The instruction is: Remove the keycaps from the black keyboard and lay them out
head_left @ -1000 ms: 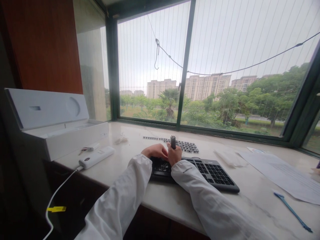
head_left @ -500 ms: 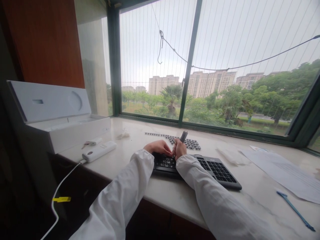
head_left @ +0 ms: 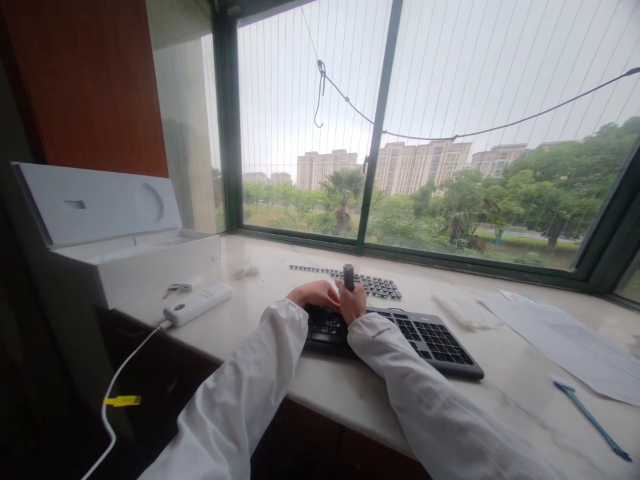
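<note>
A black keyboard (head_left: 443, 340) lies near the counter's front edge; many of its key positions look bare. My left hand (head_left: 320, 293) rests over its left part, fingers bent down and closed near the keys. What those fingertips hold, if anything, is hidden. Close beside it, my right hand (head_left: 354, 304) is wrapped around a dark grey cylindrical handle (head_left: 349, 276) that stands nearly upright. The tool's lower end is out of sight behind the hand. Beyond the hands, rows of loose dark keycaps (head_left: 384, 287) are laid out on the counter.
An open white box (head_left: 155, 263) stands at the left, with a white power bank (head_left: 199, 304) and its cable before it. Crumpled clear plastic (head_left: 467, 313), a paper sheet (head_left: 565, 340) and a blue stick-like tool (head_left: 593, 420) lie right. A window backs the white counter (head_left: 345, 397).
My right hand has shifted slightly left, and the grey handle has gone from leaning right to nearly upright. The left hand has barely moved.
</note>
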`<state>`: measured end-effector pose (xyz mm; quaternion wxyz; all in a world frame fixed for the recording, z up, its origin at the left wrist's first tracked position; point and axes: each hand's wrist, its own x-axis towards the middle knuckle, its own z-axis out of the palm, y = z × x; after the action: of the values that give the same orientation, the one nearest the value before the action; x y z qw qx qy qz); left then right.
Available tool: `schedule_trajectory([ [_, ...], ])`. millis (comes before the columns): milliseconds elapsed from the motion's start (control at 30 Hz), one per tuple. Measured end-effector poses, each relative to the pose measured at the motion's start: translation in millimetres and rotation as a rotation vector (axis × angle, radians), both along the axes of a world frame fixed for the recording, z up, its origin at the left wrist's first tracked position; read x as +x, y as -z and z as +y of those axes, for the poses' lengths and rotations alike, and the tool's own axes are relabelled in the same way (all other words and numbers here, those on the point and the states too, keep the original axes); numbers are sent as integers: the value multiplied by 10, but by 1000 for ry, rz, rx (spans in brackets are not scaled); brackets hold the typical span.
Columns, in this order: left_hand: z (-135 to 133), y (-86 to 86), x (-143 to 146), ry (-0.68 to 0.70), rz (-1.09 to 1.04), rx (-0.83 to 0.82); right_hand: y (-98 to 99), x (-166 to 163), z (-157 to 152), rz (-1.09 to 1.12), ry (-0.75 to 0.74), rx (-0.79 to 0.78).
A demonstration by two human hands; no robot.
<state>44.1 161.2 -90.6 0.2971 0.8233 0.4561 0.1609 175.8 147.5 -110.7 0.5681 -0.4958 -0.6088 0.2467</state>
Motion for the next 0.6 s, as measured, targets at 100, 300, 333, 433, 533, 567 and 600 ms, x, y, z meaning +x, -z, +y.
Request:
schedule_trajectory([
  [100, 0, -2, -4, -12, 8, -1, -4, -8, -9, -49, 15, 22],
  [300, 24, 23, -10, -6, 25, 27, -19, -14, -61, -106, 24, 103],
  [333, 36, 34, -7, -10, 23, 37, -28, -27, -89, -117, 12, 144],
  [433, 70, 60, 7, -12, -39, 92, -52, -86, -182, -146, -24, 260],
  [533, 77, 63, 16, -3, -106, 128, -75, -121, -229, -137, -23, 272],
  [567, 69, 58, 17, -13, -116, 114, -88, -116, -229, -131, -11, 268],
  [600, 56, 51, 18, -28, -116, 87, -104, -101, -222, -124, 10, 260],
])
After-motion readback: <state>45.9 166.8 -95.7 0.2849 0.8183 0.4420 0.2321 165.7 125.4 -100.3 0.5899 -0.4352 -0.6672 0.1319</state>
